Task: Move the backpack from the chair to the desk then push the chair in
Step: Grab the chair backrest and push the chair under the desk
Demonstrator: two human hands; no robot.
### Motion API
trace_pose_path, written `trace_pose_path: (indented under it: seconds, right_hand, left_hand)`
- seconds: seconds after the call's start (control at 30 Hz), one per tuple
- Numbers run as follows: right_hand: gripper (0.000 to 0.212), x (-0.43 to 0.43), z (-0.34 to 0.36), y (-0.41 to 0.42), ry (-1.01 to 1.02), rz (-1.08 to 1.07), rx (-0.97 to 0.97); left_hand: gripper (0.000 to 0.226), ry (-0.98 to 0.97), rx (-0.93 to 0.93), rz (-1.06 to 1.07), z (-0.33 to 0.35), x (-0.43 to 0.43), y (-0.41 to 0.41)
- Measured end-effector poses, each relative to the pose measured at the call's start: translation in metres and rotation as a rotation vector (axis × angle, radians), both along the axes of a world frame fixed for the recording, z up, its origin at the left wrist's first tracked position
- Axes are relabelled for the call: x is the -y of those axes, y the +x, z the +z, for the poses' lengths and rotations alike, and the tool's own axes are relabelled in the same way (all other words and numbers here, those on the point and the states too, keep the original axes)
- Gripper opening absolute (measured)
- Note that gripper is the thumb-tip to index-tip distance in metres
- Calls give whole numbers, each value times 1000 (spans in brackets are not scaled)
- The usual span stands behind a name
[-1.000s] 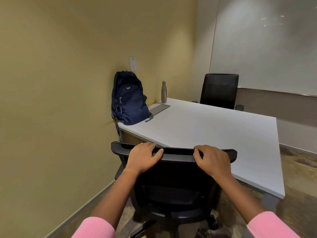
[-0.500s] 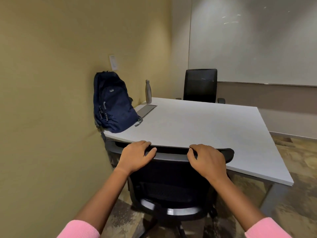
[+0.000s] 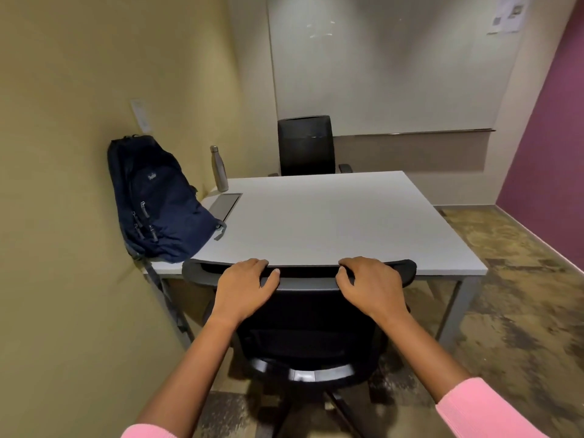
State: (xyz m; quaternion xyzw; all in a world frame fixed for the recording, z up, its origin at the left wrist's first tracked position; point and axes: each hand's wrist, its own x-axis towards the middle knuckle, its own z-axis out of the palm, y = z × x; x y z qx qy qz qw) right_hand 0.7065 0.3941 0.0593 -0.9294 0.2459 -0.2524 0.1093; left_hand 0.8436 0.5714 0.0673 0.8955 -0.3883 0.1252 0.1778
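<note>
A dark blue backpack (image 3: 158,200) stands upright on the near left corner of the white desk (image 3: 331,222), leaning against the yellow wall. A black office chair (image 3: 303,327) stands in front of me at the desk's near edge, its backrest top against the desk edge. My left hand (image 3: 245,289) grips the top of the chair's backrest on the left. On the right of the same backrest top, my right hand (image 3: 369,286) holds on too. The chair's seat is mostly hidden behind the backrest.
A steel water bottle (image 3: 219,168) stands at the desk's far left, near a grey cable hatch (image 3: 226,205). A second black chair (image 3: 306,145) sits at the far side. The yellow wall is close on the left, a purple wall (image 3: 550,147) on the right, with patterned carpet (image 3: 512,279) between.
The chair has rolled forward toward the desk with both hands on its backrest, and now stands squarer to the near edge. My view has swung right. The backpack has not moved.
</note>
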Motion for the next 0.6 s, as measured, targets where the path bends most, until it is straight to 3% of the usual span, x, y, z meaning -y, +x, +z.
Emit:
trace_pose_path:
  seconds: [0.3, 0.47, 0.6]
  right_hand:
    - [37, -21, 2, 14, -27, -62, 0]
    - [36, -15, 6, 23, -35, -78, -1]
    - [36, -11, 6, 37, -51, -82, -6]
  left_hand:
    - [36, -25, -30, 16, 6, -9, 17]
    - [53, -85, -15, 37, 9, -2, 24]
    - [53, -99, -2, 26, 9, 2, 38]
